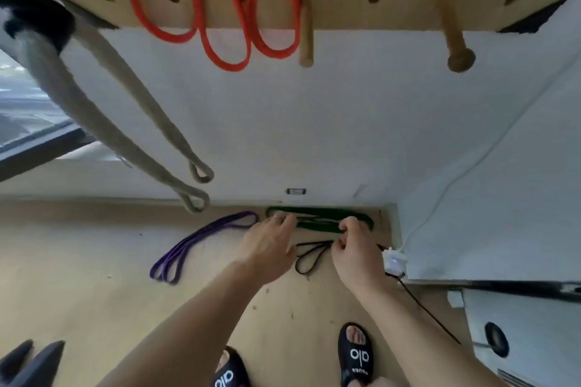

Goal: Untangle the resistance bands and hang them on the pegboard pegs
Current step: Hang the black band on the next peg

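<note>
A green resistance band (317,221) lies on the floor against the wall. My left hand (270,242) reaches to its left end with fingers stretched over it. My right hand (353,245) curls its fingers at the band's right end and pinches it. A thin black band (309,256) lies between my hands, and a purple band (195,245) lies to the left. Above, an orange band (220,9) hangs on the wooden pegboard (361,9), beside two bare pegs (306,38) (457,47).
A grey strap (132,141) hangs down at the left from the board. A white power adapter (394,262) with black and white cables sits by the wall corner at the right. My two feet in black slides (356,355) stand near the bottom edge.
</note>
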Demonstrator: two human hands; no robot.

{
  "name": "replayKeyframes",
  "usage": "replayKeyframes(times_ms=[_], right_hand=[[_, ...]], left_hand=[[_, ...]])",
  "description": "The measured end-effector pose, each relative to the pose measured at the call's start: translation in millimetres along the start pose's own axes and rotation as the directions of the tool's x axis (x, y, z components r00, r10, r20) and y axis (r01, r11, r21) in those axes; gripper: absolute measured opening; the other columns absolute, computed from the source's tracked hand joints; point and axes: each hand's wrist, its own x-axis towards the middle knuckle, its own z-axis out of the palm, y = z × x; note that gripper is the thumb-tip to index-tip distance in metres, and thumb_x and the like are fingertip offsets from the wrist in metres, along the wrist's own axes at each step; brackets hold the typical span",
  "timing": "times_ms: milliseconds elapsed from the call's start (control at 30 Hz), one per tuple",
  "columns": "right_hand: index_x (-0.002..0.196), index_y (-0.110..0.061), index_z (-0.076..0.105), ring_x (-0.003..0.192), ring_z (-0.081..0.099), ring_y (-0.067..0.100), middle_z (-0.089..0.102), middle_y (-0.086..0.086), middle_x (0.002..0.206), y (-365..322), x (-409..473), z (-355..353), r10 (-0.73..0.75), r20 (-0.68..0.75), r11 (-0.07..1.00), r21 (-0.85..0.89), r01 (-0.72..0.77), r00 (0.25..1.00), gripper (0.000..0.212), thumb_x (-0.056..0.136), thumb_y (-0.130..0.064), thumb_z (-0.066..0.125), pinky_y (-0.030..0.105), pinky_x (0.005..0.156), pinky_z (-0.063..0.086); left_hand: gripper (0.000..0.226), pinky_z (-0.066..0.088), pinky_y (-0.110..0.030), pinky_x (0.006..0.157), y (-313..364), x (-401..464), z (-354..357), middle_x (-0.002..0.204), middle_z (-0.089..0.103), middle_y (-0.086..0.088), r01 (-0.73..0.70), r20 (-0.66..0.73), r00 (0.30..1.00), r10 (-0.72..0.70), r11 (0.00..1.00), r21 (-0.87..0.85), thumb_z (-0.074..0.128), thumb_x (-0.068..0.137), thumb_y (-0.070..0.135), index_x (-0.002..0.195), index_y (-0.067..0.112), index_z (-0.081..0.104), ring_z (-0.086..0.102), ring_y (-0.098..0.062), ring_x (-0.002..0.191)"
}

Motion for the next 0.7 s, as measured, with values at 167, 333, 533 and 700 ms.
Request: replayKeyframes(times_ms=[167, 333, 533, 700], right_hand=[[0.13, -0.017, 0.053, 0.116, 0.057, 0.025, 0.061, 0.002, 0.126, 105, 42, 100, 0.079, 0.316, 0.945, -0.326, 0.03, 0.945, 0.032, 0.098, -0.021, 0.056, 0.028, 0.07, 0.033], [0.15, -0.016, 0.041, 0.129, 0.053, 0.029, 0.054, 0.009, 0.144, 198, 101, 212, 0.147, 0.401, 0.948, -0.318, -0.013, 0.904, 0.054, 0.099, -0.02, 0.059, 0.038, 0.101, 0.05], [0.156, -0.016, 0.034, 0.139, 0.043, 0.028, 0.041, 0.007, 0.155, 273, 188, 302, 0.065, 0.433, 0.863, -0.476, 0.167, 0.899, 0.069, 0.094, -0.005, 0.062, 0.039, 0.11, 0.043], [0.157, -0.015, 0.032, 0.141, 0.041, 0.027, 0.043, 0.007, 0.155, 323, 245, 350, -0.05, 0.433, 0.715, -0.614, 0.336, 0.9, 0.076, 0.09, -0.003, 0.066, 0.039, 0.117, 0.035]], left_hand=[[0.049, 0.048, -0.043, 0.098, -31, 64, 154, 0.141, 0.049, -0.005, 0.054, 0.202, 0.977, -0.061, 0.998, 0.037, 0.059, 0.096, 0.032, 0.14, 0.018, 0.043, 0.052, -0.031, 0.127], [0.053, 0.046, -0.041, 0.098, -73, 121, 287, 0.137, 0.052, -0.007, 0.042, 0.235, 0.97, -0.062, 0.995, 0.088, 0.064, 0.095, 0.038, 0.139, 0.018, 0.042, 0.054, -0.03, 0.124], [0.081, 0.041, -0.039, 0.11, -125, 187, 413, 0.147, 0.044, -0.006, 0.051, 0.238, 0.968, -0.077, 0.992, 0.114, 0.07, 0.088, 0.051, 0.152, 0.018, 0.031, 0.048, -0.028, 0.132], [0.096, 0.031, -0.042, 0.119, -142, 236, 487, 0.155, 0.035, -0.008, 0.039, 0.2, 0.977, -0.072, 0.985, 0.167, 0.07, 0.084, 0.058, 0.156, 0.016, 0.023, 0.038, -0.03, 0.141]])
